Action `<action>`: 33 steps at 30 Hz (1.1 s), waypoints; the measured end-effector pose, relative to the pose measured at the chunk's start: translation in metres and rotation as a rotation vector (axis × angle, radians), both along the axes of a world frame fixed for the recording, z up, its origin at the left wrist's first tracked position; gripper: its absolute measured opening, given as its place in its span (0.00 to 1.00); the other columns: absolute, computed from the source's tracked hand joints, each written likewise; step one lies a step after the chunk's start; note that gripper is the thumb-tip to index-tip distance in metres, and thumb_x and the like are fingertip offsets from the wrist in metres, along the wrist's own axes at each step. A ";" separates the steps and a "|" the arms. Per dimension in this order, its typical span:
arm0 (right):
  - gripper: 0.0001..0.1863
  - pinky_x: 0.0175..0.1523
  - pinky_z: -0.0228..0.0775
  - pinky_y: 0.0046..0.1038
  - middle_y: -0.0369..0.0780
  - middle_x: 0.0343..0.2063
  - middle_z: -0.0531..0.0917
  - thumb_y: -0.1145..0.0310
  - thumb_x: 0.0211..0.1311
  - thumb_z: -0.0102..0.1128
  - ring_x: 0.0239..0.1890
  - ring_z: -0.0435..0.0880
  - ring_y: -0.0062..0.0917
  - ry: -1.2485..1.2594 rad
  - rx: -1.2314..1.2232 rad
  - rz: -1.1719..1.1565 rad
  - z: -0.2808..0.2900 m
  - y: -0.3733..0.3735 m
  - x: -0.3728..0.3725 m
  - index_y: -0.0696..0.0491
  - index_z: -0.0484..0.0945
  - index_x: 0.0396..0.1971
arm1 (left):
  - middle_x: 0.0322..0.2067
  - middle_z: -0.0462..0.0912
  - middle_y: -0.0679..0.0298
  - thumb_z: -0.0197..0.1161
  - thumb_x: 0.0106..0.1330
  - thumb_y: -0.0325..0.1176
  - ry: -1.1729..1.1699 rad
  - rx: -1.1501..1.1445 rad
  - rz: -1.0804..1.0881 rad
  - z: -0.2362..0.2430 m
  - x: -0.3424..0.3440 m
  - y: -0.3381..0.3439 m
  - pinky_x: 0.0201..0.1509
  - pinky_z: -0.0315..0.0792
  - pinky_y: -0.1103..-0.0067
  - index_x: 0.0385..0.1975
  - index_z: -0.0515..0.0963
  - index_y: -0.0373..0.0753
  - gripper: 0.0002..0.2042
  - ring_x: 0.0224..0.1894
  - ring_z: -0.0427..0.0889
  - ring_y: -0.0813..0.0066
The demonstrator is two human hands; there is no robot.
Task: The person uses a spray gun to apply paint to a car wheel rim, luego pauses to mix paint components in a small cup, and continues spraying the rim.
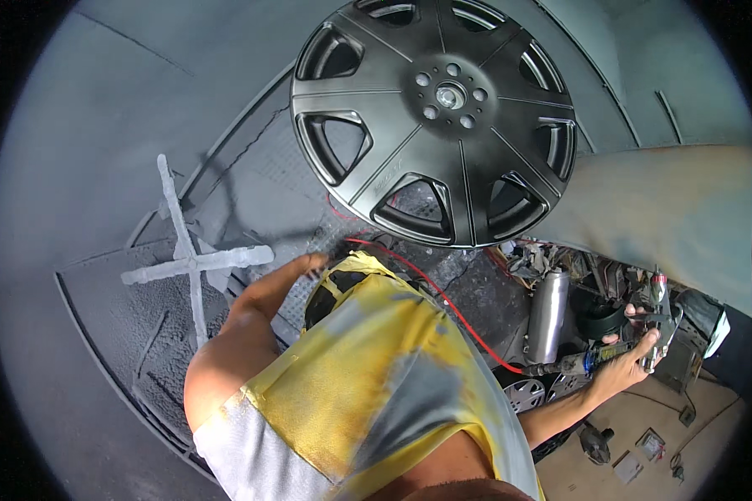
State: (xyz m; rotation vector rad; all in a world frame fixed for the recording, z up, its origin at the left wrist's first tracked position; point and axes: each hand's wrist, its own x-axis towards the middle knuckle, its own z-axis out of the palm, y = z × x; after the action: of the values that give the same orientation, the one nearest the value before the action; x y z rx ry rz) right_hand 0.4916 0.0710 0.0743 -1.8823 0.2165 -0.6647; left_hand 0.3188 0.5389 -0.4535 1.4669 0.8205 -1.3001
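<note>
One matt black plastic wheel cover (434, 117) looks evenly coated, we judge spraying mostly done; our right hand (622, 367) grips metal spray gun (656, 330) below-right of it; left hand (309, 265) below cover, grip unclear; red hose (443, 301) beneath.

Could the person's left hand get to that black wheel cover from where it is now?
Probably yes: the left hand is empty, just below the black wheel cover, with nothing visible between them. The right hand holds the spray gun.
</note>
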 end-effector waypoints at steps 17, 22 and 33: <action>0.21 0.22 0.70 0.17 0.49 0.42 0.85 0.59 0.79 0.48 0.29 0.82 0.21 0.051 0.004 -0.207 -0.005 0.005 0.007 0.64 0.76 0.50 | 0.55 0.81 0.55 0.56 0.70 0.53 0.210 -0.245 -0.033 0.067 0.105 0.009 0.52 0.79 0.67 0.61 0.74 0.39 0.28 0.50 0.83 0.65; 0.21 0.23 0.75 0.18 0.49 0.42 0.85 0.59 0.79 0.47 0.37 0.86 0.26 0.109 -0.009 -0.245 -0.006 -0.011 0.003 0.65 0.75 0.50 | 0.55 0.82 0.59 0.53 0.72 0.49 0.096 -0.321 -0.295 0.022 0.108 -0.013 0.48 0.79 0.67 0.60 0.75 0.41 0.24 0.46 0.84 0.68; 0.18 0.25 0.77 0.19 0.49 0.42 0.85 0.59 0.78 0.48 0.32 0.86 0.25 0.190 0.000 -0.242 -0.046 -0.093 -0.026 0.61 0.71 0.52 | 0.52 0.81 0.46 0.47 0.76 0.47 -0.691 -0.072 -1.104 0.202 0.222 -0.208 0.64 0.67 0.56 0.50 0.81 0.38 0.21 0.58 0.77 0.44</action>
State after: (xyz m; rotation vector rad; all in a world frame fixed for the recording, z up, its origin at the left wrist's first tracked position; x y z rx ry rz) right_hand 0.4655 -0.0221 0.0283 -1.9371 0.5737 -0.6455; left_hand 0.5410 0.3310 -0.2514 2.2107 -0.5909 -1.3458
